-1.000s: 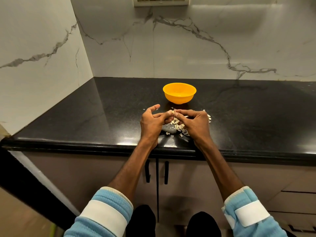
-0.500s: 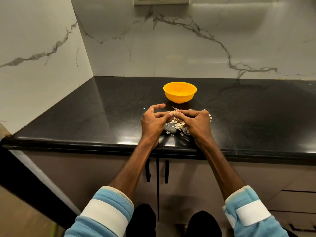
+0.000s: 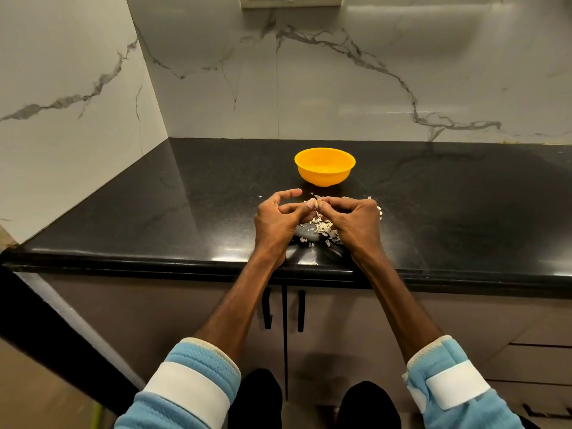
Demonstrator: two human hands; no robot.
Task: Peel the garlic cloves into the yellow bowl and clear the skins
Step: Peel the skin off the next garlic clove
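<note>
Left hand [image 3: 275,221] and right hand [image 3: 356,222] pinched a clove [image 3: 316,203] between curled fingers, skins [image 3: 322,227] lay beneath on table [image 3: 185,212], bowl [image 3: 325,174] stood just behind.

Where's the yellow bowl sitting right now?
In the head view, the yellow bowl stands upright on the black counter, centred, just beyond the left hand, the right hand and the garlic skins between them.

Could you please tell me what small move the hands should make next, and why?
Probably strip the last skin off the garlic clove, since the left hand and right hand both pinch it above the skins on the countertop, and a pale flake seems to cling to it; the yellow bowl waits beyond.
</note>
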